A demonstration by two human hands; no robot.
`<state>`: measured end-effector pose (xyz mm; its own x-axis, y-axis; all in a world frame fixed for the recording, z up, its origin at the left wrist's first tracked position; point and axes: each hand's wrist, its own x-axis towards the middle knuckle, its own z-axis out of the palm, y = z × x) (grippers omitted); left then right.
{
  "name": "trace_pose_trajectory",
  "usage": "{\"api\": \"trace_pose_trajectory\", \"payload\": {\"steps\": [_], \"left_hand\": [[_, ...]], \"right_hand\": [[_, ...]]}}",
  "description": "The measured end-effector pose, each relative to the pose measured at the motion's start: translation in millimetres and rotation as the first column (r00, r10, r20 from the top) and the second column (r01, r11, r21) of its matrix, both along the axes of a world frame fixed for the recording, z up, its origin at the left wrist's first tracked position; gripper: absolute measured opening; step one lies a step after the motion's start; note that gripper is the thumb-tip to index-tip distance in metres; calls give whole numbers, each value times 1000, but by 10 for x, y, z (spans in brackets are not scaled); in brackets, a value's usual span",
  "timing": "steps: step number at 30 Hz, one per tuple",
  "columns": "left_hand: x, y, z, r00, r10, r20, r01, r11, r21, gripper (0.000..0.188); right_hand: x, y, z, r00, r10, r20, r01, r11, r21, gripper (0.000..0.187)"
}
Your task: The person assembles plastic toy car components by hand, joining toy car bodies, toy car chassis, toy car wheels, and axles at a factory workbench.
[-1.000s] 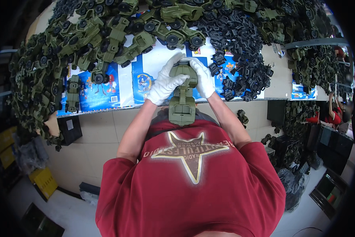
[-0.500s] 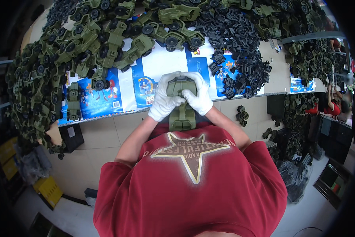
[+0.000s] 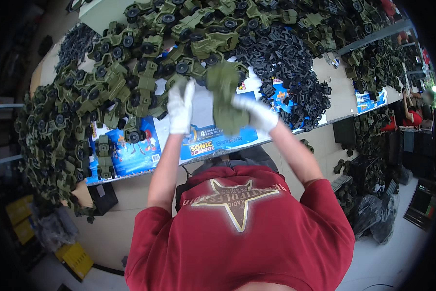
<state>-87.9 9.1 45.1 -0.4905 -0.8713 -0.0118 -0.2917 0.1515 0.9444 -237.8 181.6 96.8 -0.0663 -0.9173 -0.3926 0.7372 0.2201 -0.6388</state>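
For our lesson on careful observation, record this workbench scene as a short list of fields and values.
Setting: table heaped with toy parts
Left hand: white glove, raised, apart from the toy
Right hand: white glove, holding a green toy
Behind: green toy trucks, black parts
Under the hands: blue printed sheets
Clothing: red shirt with star

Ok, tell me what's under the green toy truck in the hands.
Under the green toy truck, held by the right hand beside the left hand, lie blue printed sheets on the table. The part directly beneath it is hidden.
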Motion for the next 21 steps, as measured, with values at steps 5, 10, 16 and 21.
{"api": "trace_pose_trajectory", "payload": {"steps": [5,10,16,21], "left_hand": [[-801,-531,239,946,111,305,123,747,-653,81],[-1281,-732,155,894,8,448,203,884,-421,94],[-1304,-664,31,953,65,296,53,925,-376,81],[-900,-472,707,972,-38,234,131,907,-399,80]], "right_hand": [[-1197,-549,802,816,-578,-14,469,676,-568,60],[-1293,21,-84,82,36,-996,330,942,61,53],[-1034,412,-1198,-118,517,-848,490,773,403,79],[-1260,370,-1226,91,408,-908,370,833,412,70]]}}
